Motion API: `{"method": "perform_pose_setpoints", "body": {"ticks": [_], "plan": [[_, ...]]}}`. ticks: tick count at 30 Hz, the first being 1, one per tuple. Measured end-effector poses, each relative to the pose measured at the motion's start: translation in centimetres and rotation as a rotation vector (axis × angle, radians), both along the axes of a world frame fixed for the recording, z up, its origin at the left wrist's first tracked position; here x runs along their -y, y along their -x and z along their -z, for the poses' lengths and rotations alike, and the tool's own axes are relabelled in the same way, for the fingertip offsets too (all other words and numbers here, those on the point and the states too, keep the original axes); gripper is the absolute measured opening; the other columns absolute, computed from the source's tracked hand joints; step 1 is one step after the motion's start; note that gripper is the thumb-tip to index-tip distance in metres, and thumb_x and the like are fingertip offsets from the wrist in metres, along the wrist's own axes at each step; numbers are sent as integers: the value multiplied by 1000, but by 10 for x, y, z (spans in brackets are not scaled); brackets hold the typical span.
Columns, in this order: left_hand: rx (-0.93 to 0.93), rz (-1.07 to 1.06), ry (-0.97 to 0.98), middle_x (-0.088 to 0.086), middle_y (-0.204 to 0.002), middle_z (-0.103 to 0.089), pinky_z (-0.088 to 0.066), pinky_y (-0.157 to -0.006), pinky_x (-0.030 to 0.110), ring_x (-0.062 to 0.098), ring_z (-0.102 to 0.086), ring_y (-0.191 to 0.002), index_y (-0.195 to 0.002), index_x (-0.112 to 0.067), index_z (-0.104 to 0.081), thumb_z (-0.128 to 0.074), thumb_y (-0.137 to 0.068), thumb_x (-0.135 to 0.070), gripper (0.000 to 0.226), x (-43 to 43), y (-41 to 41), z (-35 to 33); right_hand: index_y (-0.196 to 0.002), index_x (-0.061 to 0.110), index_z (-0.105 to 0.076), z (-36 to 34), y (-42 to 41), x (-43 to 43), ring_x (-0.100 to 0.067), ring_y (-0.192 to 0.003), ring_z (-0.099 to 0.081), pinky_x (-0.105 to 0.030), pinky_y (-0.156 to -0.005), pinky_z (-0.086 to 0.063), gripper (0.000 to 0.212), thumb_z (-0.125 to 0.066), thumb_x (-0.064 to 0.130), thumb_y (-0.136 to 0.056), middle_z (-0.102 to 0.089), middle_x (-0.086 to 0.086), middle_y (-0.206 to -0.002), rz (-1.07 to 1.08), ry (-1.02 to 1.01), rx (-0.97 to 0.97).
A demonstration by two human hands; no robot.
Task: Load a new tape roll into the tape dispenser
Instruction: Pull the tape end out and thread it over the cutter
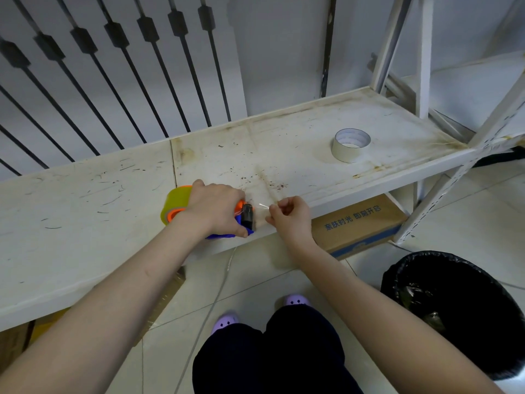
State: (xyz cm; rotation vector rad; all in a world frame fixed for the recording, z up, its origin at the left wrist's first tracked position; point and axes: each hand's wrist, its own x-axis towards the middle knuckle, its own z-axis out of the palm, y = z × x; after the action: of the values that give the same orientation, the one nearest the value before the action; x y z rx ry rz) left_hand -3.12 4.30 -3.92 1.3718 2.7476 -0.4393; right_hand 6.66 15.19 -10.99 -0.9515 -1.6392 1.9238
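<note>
A blue and orange tape dispenser [246,216] lies at the front edge of a worn white shelf [85,211]. A yellowish clear tape roll [176,201] sits on its orange hub. My left hand [214,207] grips the dispenser from above and hides most of its body. My right hand [288,216] is just right of it, fingers pinched on the clear tape end [263,206], which stretches from the dispenser's black roller. An empty white tape core [351,145] stands further right on the shelf.
A cardboard box [360,226] with blue print lies under the shelf. A black-lined waste bin [457,311] stands on the tiled floor at the right. Metal shelf uprights [426,211] rise at the right. My legs and purple shoes are below.
</note>
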Motion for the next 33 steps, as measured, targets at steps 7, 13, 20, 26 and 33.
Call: {"method": "perform_pose_setpoints", "body": {"ticks": [7, 13, 20, 26, 33], "plan": [[46, -32, 17, -6, -86, -61, -32, -80, 38, 21, -57, -87, -88, -30, -50, -66, -58, -67, 50, -3, 0, -2, -86, 8, -48, -1, -10, 3, -9, -68, -58, -20, -68, -57, 12, -56, 0, -88, -51, -1, -81, 67, -20, -39], [68, -53, 29, -6, -85, -60, -30, -92, 44, 20, -55, -85, -86, -29, -49, -67, -58, -65, 48, -5, 0, -4, -86, 9, -49, -3, -14, 5, -9, -68, -57, -17, -64, -56, 11, -56, 2, -88, -52, -2, -79, 79, -88, -66], [94, -53, 39, -6, -91, -64, -29, -96, 46, 22, -59, -94, -92, -28, -54, -69, -58, -62, 50, -7, 0, -4, -80, 17, -47, -4, -11, 6, -11, -68, -54, -22, -65, -57, 19, -56, 2, -88, -50, 0, -79, 127, -115, -93], [102, -45, 59, -5, -92, -60, -23, -104, 52, 22, -59, -98, -99, -25, -51, -69, -60, -62, 57, -6, -2, -5, -80, 22, -46, 4, -1, 7, -21, -79, -56, -44, -80, -55, 16, -52, 10, -88, -52, 3, -80, 108, -93, 104], [52, -10, -282, -3, -119, -62, -23, -108, 47, 23, -54, -117, -117, -28, -56, -57, -75, -59, 53, 15, -1, -16, -89, 14, -46, 8, -10, 10, -9, -66, -47, -20, -62, -41, 22, -67, 15, -83, -47, 4, -73, 72, -186, 78]]}}
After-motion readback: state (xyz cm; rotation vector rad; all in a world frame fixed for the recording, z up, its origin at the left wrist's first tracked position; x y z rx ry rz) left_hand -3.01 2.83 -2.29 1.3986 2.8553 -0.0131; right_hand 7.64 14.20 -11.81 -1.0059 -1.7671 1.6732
